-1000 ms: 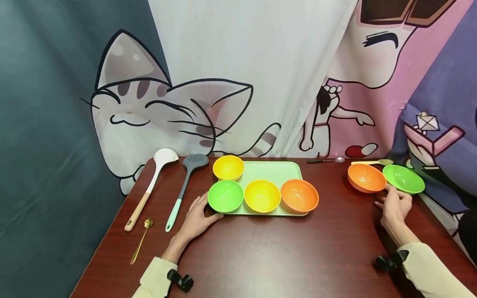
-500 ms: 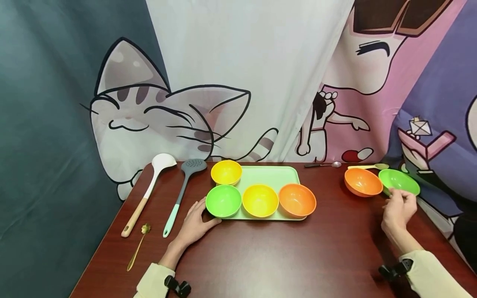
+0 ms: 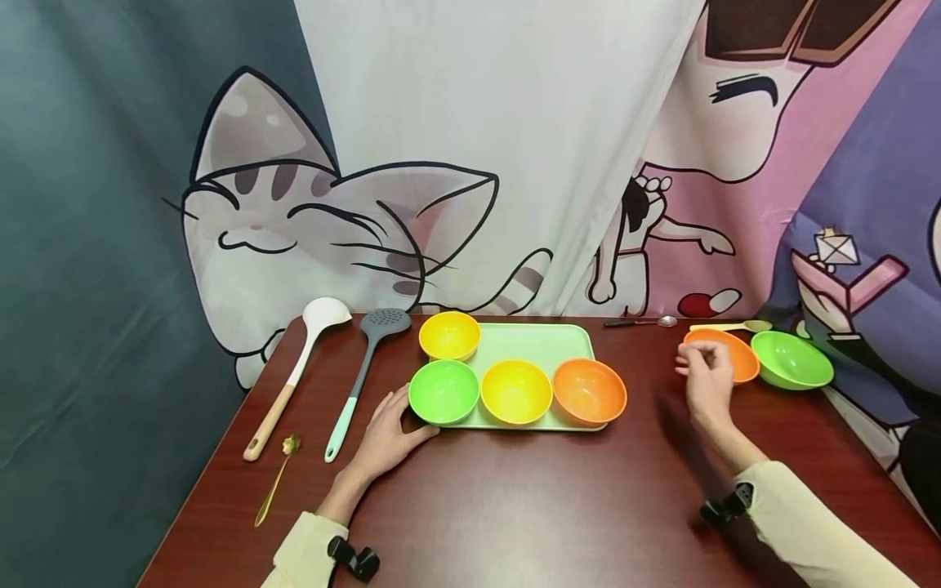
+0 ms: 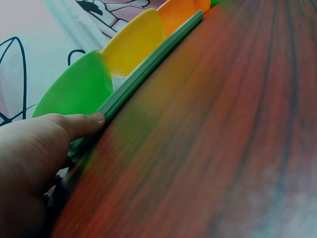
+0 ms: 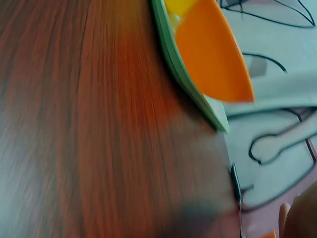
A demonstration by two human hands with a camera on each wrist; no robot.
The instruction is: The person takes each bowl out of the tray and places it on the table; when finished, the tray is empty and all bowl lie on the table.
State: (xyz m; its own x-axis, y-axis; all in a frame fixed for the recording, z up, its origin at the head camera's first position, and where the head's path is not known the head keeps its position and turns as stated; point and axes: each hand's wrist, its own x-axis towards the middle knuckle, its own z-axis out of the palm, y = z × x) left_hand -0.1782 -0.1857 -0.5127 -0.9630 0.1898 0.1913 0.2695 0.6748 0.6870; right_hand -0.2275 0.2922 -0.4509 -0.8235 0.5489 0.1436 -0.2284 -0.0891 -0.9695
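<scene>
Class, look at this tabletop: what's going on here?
A person's left hand holds the corner of a pale green tray, which bears one green bowl, two yellow bowls and one orange bowl. The right hand hovers, apparently empty, near another orange bowl on the table, next to another green bowl.

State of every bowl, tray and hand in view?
Tray, bearing four bowls
Tray's green bowl, empty
Back yellow bowl, empty
Front yellow bowl, empty
Tray's orange bowl, empty
Rightmost green bowl, empty
Rightmost orange bowl, upright, partly hidden
Left hand, gripping tray
Right hand, holding nothing visible
</scene>
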